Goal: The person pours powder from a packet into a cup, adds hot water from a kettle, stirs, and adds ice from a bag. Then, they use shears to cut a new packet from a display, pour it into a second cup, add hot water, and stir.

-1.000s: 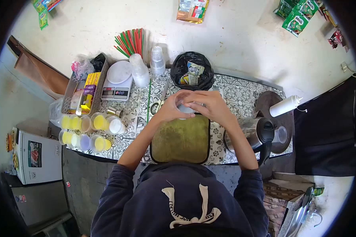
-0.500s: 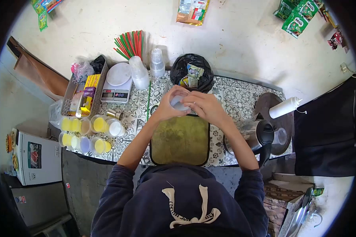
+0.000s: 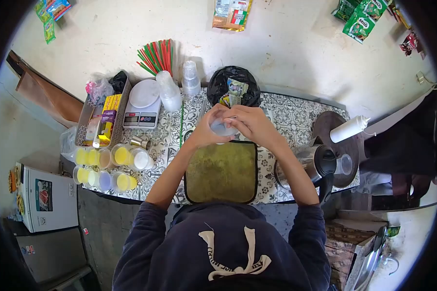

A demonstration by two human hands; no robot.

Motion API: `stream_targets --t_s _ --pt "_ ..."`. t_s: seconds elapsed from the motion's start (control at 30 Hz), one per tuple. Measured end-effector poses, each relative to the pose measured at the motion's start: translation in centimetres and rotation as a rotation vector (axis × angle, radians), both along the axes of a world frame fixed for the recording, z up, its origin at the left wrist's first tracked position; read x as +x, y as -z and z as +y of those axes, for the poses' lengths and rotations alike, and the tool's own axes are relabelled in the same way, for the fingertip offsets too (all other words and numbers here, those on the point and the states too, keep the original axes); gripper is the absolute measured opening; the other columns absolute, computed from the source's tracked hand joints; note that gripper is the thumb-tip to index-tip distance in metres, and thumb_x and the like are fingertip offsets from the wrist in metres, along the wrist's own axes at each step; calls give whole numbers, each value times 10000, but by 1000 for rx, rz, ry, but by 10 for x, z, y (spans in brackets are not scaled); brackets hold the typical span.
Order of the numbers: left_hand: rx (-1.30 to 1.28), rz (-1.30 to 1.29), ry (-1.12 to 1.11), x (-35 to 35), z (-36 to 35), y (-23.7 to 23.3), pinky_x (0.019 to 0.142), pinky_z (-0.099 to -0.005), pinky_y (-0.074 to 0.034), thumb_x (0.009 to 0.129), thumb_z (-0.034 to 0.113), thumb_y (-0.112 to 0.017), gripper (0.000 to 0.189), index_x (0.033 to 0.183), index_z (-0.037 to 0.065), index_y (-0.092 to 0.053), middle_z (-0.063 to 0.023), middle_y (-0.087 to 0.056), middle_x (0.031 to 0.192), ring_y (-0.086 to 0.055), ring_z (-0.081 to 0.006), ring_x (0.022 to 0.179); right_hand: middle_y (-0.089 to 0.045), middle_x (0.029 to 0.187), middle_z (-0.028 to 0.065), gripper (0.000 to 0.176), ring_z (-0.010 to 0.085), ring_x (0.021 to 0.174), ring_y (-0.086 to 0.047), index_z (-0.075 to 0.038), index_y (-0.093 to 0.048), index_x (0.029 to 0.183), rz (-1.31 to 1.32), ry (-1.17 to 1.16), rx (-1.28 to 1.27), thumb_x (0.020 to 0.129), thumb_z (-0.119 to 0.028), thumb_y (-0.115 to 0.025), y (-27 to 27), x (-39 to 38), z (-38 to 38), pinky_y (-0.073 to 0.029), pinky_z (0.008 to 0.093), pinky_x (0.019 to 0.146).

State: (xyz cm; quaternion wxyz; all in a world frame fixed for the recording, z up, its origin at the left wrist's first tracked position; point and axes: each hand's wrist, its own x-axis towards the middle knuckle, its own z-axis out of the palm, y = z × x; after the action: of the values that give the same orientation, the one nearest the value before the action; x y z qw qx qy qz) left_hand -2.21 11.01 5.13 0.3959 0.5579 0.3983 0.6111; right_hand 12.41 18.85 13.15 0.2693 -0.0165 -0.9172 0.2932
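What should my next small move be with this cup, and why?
I'd probably lower the cup onto the green mat. Your left hand is wrapped around it and your right hand is at its rim, so both are occupied; the mat's visible surface looks bare and sits close by, so it could steady the cup.

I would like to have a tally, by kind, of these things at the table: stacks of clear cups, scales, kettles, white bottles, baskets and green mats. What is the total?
Cup stacks: 2
Scale: 1
Kettle: 1
Bottle: 1
Basket: 1
Mat: 1
Total: 7
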Motion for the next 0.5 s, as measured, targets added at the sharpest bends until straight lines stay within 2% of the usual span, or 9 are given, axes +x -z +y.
stream_targets --t_s 0.1,0.23,0.3,0.37,0.4,0.43,0.5 --pt "19 53 14 -2 4 -1 786 -265 -406 594 20 -744 530 1036 77 -457 -1 -509 824 -507 -107 834 -601 754 91 125 195 601 -592 -15 -594 897 4 16 20 855 -122 -544 2 -5 3 -460 280 560" --pt "-56 -84 60 5 6 -8 793 -270 -404 591 34 -757 548 1035 77 -438 0 -491 844 -493 -105 846 -599 739 92 128 184 580 -590 -7 -590 896 -34 54 -93 869 -117 -532 -3 -9 3 -465 272 560" --pt "-87 -154 55 6 7 -7 797 -272 -403 588 40 -762 548 1025 78 -434 1 -484 851 -487 -104 852 -576 750 133 168 289 672 -573 -7 -578 933 -175 139 -250 879 -147 -501 -5 -9 4 -452 356 616" --pt "-19 12 -42 4 10 3 794 -268 -406 594 37 -762 587 1080 72 -434 -1 -479 878 -478 -103 855 -577 745 132 163 288 665 -572 -8 -576 930 -124 114 -286 878 -144 -503 -3 -10 4 -451 355 615" --pt "-19 12 -40 3 11 3 794 -268 -406 594 37 -762 587 1080 72 -434 -1 -479 878 -478 -103 855 -577 741 130 158 288 657 -570 -8 -573 926 -73 83 -322 877 -142 -504 -1 -10 5 -451 354 615" --pt "-9 35 -34 2 13 3 795 -264 -403 592 35 -764 630 1122 71 -426 2 -476 878 -475 -102 857 -577 741 130 158 288 657 -570 -8 -573 926 -71 84 -321 877 -142 -504 1 -11 6 -451 354 615" --pt "2 60 -26 -1 14 4 796 -260 -400 591 33 -766 672 1164 71 -418 6 -473 877 -472 -102 860 -578 715 125 156 287 645 -570 -8 -566 921 58 8 -22 879 -143 -500 5 -13 9 -452 346 608"
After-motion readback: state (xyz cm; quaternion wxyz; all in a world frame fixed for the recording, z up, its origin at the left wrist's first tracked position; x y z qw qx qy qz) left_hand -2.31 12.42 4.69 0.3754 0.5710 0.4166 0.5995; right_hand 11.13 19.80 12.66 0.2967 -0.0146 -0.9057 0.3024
